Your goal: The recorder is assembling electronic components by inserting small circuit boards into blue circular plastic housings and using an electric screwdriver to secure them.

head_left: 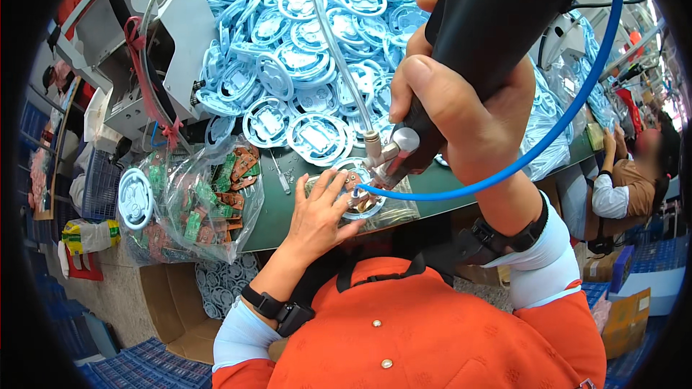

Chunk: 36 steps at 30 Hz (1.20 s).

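My right hand (468, 101) is wrapped round a black powered screwdriver (497, 21), tilted with its metal nose down and left. A blue hose (504, 171) and a clear tube (335, 43) join the nose. Under it on the table lies a light blue round plastic part (371, 209) with small metal pieces inside. Fingers and thumb of my left hand (319, 217) press on this part's left side and hold it. The driver's tip and some of the part are hidden. Left of that hand lies a small screwdriver (281, 176) with a clear handle, near scattered small screws.
A large heap of light blue round parts (310, 50) covers the table's back. At left are a clear bag of circuit boards (216, 202), one loose round part (135, 198) and a grey machine (180, 36). A cardboard box (169, 302) stands below. A co-worker (627, 180) sits at right.
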Available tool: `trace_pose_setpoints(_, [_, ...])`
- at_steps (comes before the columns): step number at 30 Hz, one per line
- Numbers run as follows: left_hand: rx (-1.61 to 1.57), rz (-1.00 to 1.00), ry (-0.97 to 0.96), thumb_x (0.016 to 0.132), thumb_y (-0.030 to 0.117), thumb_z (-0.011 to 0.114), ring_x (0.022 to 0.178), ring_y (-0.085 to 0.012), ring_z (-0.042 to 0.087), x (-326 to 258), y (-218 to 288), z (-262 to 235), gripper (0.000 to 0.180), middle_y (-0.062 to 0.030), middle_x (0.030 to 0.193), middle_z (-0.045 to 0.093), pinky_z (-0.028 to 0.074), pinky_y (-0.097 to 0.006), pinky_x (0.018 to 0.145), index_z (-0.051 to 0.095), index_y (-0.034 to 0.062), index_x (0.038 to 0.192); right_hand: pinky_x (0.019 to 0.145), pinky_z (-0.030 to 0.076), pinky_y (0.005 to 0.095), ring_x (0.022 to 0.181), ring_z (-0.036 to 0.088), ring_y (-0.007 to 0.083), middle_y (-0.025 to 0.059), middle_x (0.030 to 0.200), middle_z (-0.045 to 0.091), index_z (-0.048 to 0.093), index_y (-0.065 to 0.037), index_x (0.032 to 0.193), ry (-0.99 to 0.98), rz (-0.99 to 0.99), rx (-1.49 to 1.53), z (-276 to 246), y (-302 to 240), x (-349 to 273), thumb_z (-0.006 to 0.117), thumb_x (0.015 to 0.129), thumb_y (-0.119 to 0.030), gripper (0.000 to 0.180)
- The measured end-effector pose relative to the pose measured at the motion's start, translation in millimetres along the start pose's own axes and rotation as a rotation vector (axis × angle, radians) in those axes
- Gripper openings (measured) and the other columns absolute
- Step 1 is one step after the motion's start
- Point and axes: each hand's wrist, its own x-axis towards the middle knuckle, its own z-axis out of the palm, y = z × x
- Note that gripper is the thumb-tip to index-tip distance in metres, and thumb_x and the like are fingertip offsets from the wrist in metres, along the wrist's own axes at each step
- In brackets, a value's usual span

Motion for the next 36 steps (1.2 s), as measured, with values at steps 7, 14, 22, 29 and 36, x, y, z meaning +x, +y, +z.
trace_pose_setpoints(7, [-0.008,0.005,0.014,0.071,0.039,0.084,0.134,-0.0305,0.046,4.4,2.8,-0.2,0.062,-0.0095,0.138,0.055,0.032,-0.063,0.104,0.066,0.0096,0.122,0.055,0.049,0.0253,0.061,0.060,0.0084,0.0010,0.075,0.060,0.051,-0.001,0.113,0.088,0.066,0.081,5.9,21.3,-12.6,0.075,0.076,-0.003,0.044])
trace_pose_setpoints(14, [-0.036,-0.010,0.011,0.070,0.038,0.084,0.133,-0.0308,0.046,3.7,-0.4,1.6,0.059,-0.0101,0.136,0.055,0.032,-0.061,0.104,0.066,0.0086,0.118,0.061,0.053,0.0313,0.065,0.063,0.0169,0.0079,0.081,0.058,0.045,0.005,0.128,-0.014,0.005,-0.018,-2.2,28.9,-16.1,0.063,0.085,0.001,0.047])
trace_pose_setpoints(22, [-0.030,-0.019,0.054,0.071,0.037,0.084,0.133,-0.0315,0.046,9.0,4.3,2.8,0.050,-0.0125,0.135,0.057,0.031,-0.060,0.104,0.066,0.0097,0.109,0.059,0.054,0.0336,0.062,0.059,0.0203,0.0119,0.082,0.053,0.041,-0.002,0.121,0.040,-0.140,0.101,-19.4,25.0,-47.3,0.057,0.083,-0.003,0.041])
trace_pose_setpoints(29, [-0.011,-0.019,0.041,0.072,0.036,0.084,0.133,-0.0303,0.046,2.9,3.6,1.5,0.051,-0.0105,0.137,0.055,0.031,-0.060,0.105,0.066,0.0107,0.112,0.063,0.052,0.0314,0.067,0.063,0.0170,0.0111,0.083,0.060,0.042,0.003,0.129,-0.009,-0.032,-0.044,-6.8,38.7,-35.4,0.060,0.084,0.004,0.048])
trace_pose_setpoints(36, [-0.017,-0.001,-0.033,0.072,0.040,0.084,0.134,-0.0304,0.046,1.9,-1.6,-8.9,0.053,-0.0112,0.137,0.055,0.029,-0.063,0.107,0.066,0.0155,0.116,0.061,0.052,0.0290,0.063,0.062,0.0164,0.0090,0.080,0.059,0.045,0.009,0.127,0.179,-0.005,0.007,-19.9,11.2,15.1,0.062,0.087,-0.002,0.044])
